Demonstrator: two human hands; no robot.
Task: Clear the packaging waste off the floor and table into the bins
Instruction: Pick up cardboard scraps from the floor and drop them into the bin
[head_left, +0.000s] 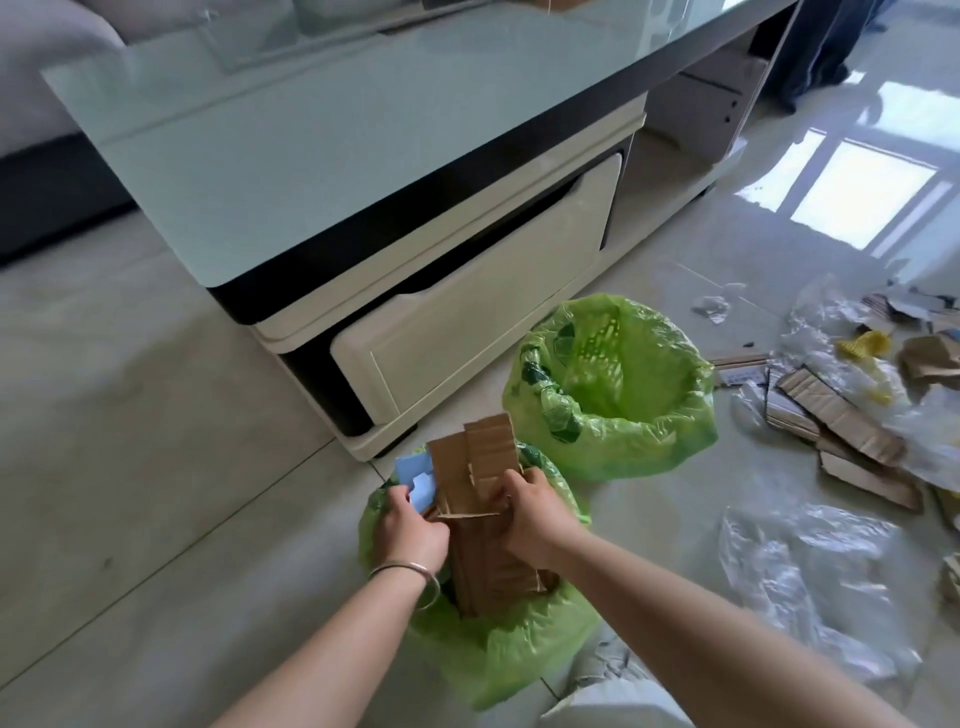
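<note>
Two bins lined with green bags stand on the floor by the coffee table. In the near bin (498, 654) a bundle of brown cardboard pieces (483, 467) sticks up on end. My left hand (410, 530), with a silver bracelet on its wrist, grips the bundle's left side along with a light blue piece (415, 475). My right hand (530, 512) grips its right side. The far bin (613, 389) looks empty inside. More torn cardboard (841, 431) and clear plastic film (810, 582) lie on the floor to the right.
A glass-topped coffee table (291, 156) with a cream drawer fills the upper left. A grey sofa (47, 67) sits behind it. A yellow scrap (865, 345) and small plastic bits (714, 306) lie among the litter. Glossy tile floor stretches to the left.
</note>
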